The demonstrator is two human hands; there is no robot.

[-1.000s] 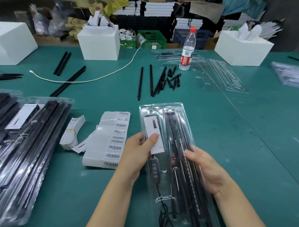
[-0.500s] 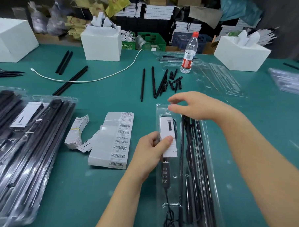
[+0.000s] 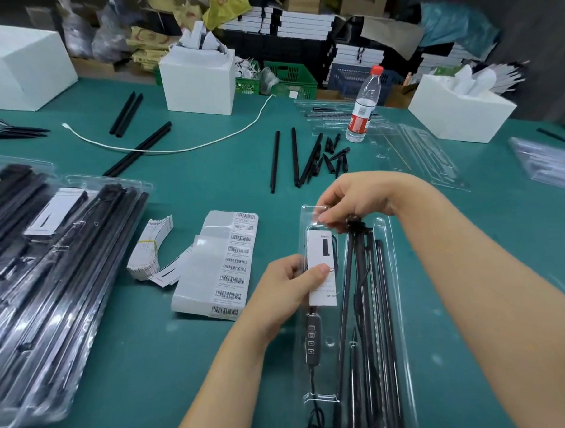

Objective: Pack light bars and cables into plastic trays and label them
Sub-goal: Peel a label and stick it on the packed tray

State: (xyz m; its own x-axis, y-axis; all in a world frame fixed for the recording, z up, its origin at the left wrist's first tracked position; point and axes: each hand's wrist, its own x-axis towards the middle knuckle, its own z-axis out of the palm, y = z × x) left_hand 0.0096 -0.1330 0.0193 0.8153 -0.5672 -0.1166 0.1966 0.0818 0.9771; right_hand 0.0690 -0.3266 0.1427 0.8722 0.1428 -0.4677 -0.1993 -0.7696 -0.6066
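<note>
A worker's right hand, which a second ago lay low on the light bars, has travelled to the far end of the clear plastic tray and now curls there, fingertips pinching at the tray's top edge just above the bars' black end fittings. Whether it is closing a flap or merely steadying the rim cannot be told from here. The left hand has not shifted its job: thumb across a white card, fingers wrapped under the tray's left edge, pressing the card down in the left compartment.

The tray lies lengthwise on the green table, directly in front of the worker. The bars fill its right-hand channels, and a black cable with an inline controller trails from beneath the card toward the near end. The shift suggests that filling is done and this tray is being closed or squared up, with labelling probably next.

To the left sits a sheet of barcode labels, its small print too fine to read. Beside it is a banded stack of cards, and farther left the finished trays. The white card carries a black bar graphic and faint, illegible text. A water bottle with a red label stands beyond, its brand unreadable.
</note>
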